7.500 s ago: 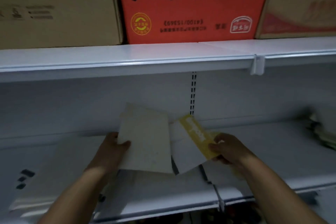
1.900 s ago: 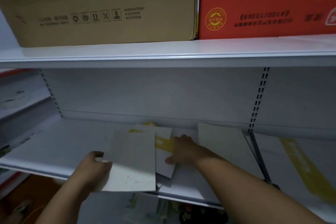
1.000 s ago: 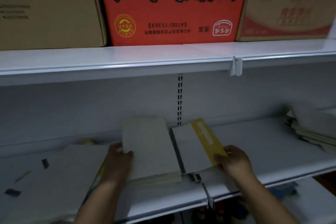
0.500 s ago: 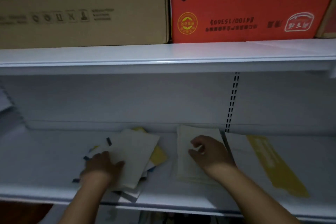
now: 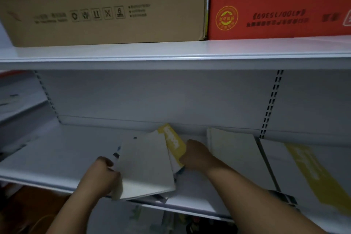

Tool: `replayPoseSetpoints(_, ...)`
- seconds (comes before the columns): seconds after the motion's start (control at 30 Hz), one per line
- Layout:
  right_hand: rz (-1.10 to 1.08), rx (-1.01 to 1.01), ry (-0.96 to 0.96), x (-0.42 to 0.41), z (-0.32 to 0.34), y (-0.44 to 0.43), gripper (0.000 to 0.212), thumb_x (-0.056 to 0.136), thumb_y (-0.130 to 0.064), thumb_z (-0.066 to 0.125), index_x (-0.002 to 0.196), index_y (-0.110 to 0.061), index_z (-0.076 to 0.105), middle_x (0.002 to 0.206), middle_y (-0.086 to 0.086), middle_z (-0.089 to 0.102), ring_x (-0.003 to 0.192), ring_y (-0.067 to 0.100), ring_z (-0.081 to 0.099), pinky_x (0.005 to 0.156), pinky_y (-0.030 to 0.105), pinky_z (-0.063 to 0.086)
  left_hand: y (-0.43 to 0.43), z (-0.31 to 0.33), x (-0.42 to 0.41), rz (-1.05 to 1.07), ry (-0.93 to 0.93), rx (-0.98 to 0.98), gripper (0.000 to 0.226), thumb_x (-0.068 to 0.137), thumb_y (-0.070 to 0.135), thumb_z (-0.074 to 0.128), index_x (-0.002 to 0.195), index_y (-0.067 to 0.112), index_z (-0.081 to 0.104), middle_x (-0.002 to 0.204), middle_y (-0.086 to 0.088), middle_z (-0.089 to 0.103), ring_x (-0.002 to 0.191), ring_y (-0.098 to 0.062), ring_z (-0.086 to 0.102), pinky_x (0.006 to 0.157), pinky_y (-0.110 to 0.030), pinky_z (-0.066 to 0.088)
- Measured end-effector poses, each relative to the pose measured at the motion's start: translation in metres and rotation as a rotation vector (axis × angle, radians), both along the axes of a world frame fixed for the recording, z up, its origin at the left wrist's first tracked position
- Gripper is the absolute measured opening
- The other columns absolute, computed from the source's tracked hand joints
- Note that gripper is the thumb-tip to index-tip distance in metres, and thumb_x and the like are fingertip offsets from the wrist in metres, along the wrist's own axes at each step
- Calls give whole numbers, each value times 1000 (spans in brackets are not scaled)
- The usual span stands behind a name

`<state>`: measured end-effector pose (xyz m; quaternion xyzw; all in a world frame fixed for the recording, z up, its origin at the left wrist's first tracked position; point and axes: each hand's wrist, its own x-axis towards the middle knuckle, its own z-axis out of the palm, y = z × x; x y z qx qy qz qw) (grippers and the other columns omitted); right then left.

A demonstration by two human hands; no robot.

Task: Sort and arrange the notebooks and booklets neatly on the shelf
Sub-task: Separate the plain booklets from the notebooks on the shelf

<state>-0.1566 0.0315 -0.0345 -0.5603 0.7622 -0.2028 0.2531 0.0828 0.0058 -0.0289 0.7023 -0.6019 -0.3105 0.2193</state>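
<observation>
The person works at a white shelf under a ledge carrying a brown carton and a red carton. The left hand has its grip clamped on the lower left corner of a plain pale booklet, thumb on top, so the cover lifts off the loose heap while staying level enough to slide. That booklet overhangs the shelf's front lip toward 6 o'clock, probably because it is being drawn out to be squared up.

The right hand sits just to its 3 o'clock, fingers curled onto the edge of a yellow-banded booklet that fans out from beneath the pale one toward 12 o'clock; the grip looks pressed onto it, though whether it pinches or merely pins cannot be told. Holding both seems meant to separate two kinds.

At 3 o'clock of the right hand lies a tidy pale stack, flat and near the back wall, and beyond a divider a larger yellow-striped booklet lies flat.
</observation>
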Motion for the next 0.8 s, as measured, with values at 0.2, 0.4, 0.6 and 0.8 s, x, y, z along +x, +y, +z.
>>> replayPoseSetpoints(0.2, -115, -180, -557, -10, 9, 30, 34, 79, 0, 39, 104, -18, 55, 81, 7, 61, 42, 15, 58, 41, 25, 49, 12, 8, -45, 23, 280, -36, 84, 42, 20, 70, 121, -2, 54, 110, -26, 65, 96, -36, 65, 89, -42, 49)
replayPoseSetpoints(0.4, -486, -452, -609, -95, 22, 101, 27, 87, 0, 45, 82, -27, 49, 68, 1, 54, 41, 17, 47, 38, 20, 35, 40, 38, -134, -185, 661, -99, 51, 86, -8, 53, 132, 11, 47, 108, -11, 58, 71, -20, 54, 52, -14, 51)
replayPoseSetpoints(0.6, -846, -409, -294, -204, -11, 201, 17, 85, -3, 50, 97, -15, 53, 70, 0, 55, 57, 18, 52, 50, 26, 37, 46, -8, -227, -400, 461, -99, 54, 87, -8, 49, 135, 13, 41, 122, -17, 59, 97, -28, 57, 79, -33, 46)
replayPoseSetpoints(0.8, -824, 83, 165, -224, -36, 220, 37, 80, -38, 56, 108, -13, 60, 109, 17, 57, 99, 33, 59, 78, 33, 46, 40, -34, -234, -375, 152, -352, 44, 80, 2, 64, 123, 1, 57, 134, -24, 49, 125, -38, 44, 109, -39, 32)
